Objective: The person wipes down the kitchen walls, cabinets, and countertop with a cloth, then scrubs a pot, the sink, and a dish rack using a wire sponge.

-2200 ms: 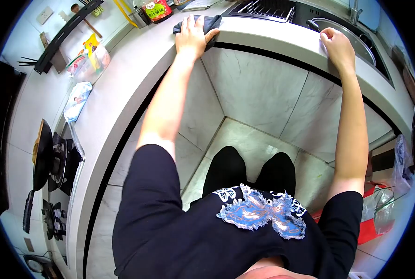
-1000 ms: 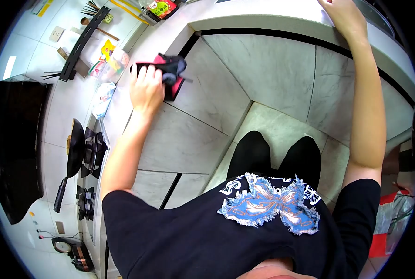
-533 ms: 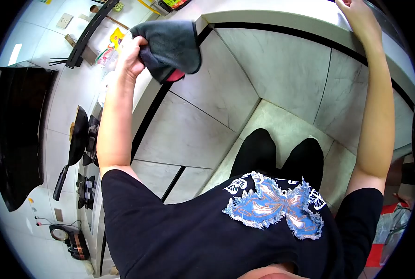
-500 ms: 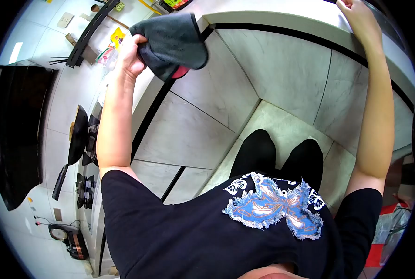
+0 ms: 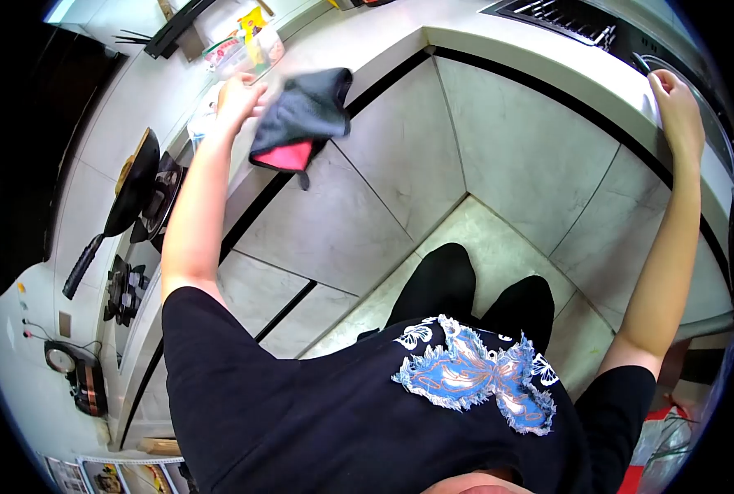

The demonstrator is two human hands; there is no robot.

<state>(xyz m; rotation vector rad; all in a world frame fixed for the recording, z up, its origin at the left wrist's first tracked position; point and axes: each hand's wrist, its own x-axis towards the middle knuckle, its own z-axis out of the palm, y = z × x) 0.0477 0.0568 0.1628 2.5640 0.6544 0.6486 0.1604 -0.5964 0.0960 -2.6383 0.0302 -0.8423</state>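
Note:
My left hand (image 5: 239, 100) is over the counter's left stretch, its fingers apart. Just beyond the fingertips, a dark grey cloth (image 5: 307, 109) with a red underside hangs at the counter's front edge, slightly blurred. A small gap seems to show between the hand and this cloth. At the right, my right hand (image 5: 678, 107) is closed beside the sink (image 5: 717, 123). A short dark piece (image 5: 641, 63) sticks out by its fingertips; what it is I cannot make out.
A white counter (image 5: 466, 23) curves round me. A drying rack (image 5: 560, 20) stands at its back right. Packets in a clear tub (image 5: 256, 51) sit at the left, near a frying pan (image 5: 132, 185) on the stove (image 5: 165, 202). A range hood (image 5: 33, 148) juts at far left.
The left hand's fingers have opened from the cloth, which has come lower and shows more red. The right hand appears lower in view, beside the sink. My view has shifted.

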